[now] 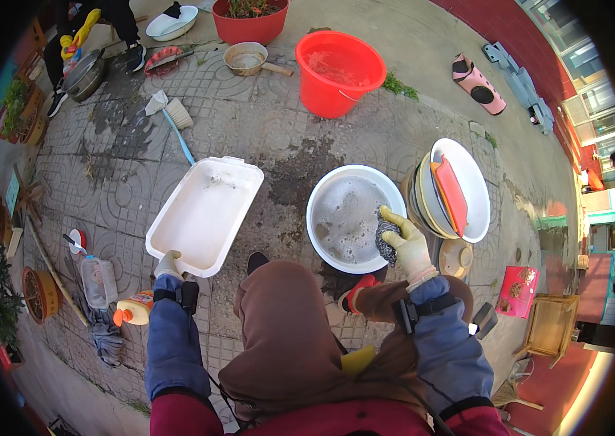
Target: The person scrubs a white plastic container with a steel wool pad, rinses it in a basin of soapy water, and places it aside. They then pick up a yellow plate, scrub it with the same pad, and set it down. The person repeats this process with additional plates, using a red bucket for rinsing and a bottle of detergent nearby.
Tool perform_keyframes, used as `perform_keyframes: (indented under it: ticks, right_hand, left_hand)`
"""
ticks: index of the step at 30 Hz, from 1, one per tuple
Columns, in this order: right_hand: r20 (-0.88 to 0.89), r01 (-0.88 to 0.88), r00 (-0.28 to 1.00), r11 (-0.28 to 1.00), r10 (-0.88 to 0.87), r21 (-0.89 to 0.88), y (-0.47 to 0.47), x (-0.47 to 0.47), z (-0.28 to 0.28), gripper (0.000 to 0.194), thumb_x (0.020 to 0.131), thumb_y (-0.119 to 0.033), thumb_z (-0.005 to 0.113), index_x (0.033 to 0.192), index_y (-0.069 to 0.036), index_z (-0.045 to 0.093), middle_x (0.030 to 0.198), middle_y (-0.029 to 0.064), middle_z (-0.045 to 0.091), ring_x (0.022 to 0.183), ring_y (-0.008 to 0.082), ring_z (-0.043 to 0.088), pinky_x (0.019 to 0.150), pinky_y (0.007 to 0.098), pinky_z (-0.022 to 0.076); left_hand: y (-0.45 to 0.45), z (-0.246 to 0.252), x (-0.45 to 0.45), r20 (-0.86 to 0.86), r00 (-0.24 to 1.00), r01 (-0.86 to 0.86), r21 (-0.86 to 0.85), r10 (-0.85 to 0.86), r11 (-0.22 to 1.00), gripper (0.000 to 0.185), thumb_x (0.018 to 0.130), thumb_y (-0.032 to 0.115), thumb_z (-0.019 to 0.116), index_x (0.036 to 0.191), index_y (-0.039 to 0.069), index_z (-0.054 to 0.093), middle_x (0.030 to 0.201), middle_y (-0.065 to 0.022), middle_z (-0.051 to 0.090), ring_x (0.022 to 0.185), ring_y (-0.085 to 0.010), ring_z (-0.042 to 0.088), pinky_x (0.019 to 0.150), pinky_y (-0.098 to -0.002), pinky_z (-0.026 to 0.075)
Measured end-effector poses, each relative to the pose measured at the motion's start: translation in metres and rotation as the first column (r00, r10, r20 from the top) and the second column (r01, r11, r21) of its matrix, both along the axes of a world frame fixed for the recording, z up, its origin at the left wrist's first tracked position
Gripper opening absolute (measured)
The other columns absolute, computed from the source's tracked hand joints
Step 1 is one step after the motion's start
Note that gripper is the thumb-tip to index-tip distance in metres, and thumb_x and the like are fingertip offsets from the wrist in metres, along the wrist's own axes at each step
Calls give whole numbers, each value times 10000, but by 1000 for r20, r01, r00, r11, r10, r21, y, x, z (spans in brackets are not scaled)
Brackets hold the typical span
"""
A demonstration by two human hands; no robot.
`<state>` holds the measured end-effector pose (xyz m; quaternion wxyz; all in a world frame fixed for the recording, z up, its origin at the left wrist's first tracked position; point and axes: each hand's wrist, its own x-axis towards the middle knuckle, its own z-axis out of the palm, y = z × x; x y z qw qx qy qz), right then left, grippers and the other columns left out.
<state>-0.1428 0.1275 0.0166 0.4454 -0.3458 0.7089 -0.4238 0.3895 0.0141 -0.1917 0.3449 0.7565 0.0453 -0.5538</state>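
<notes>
My left hand, in a pale glove, grips the near corner of a white rectangular plastic tray with dark specks near its far end. In my gloved right hand is a dark scouring pad, held over the right rim of a white basin of grey, foamy water. Just right of that basin, a stack of bowls and basins has a tilted white basin on top, with a red plastic tray inside it.
Beyond stands a red bucket of water, near a long-handled pan. A blue-handled brush lies past the tray. On the left are a detergent bottle and a clear plastic container. Another person in yellow gloves holds a dark pot.
</notes>
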Motion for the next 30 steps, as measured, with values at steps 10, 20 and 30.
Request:
perform_keyframes:
  ticks: [10,20,30]
  right_hand:
    - [87,58,995,985,-45,-162,23,4,28,494,843,44,608,1331,-18,561,1338,87,583,1214,161,535,1048,268,391]
    - [95,66,994,985,-52,-156,51,38,82,489,841,-47,676,1322,-66,587,1298,64,607,1173,147,550,1032,253,383]
    - [274,214,949,956,-154,-203,77,15,87,512,868,-56,633,1369,-41,530,1328,105,577,1149,158,563,973,247,434]
  left_hand:
    - [-31,175,-54,-15,1000,-2,-425,-5,905,408,733,78,697,1127,66,590,1040,-72,646,898,-255,658,750,-416,573]
    - [-18,291,-159,-132,972,58,-668,-195,742,536,726,105,704,1233,50,540,1154,-108,628,1050,-298,627,898,-462,528]
    - [57,282,-278,-288,878,134,-619,-383,774,543,750,91,689,1261,74,508,1172,-100,605,1096,-313,594,929,-472,511]
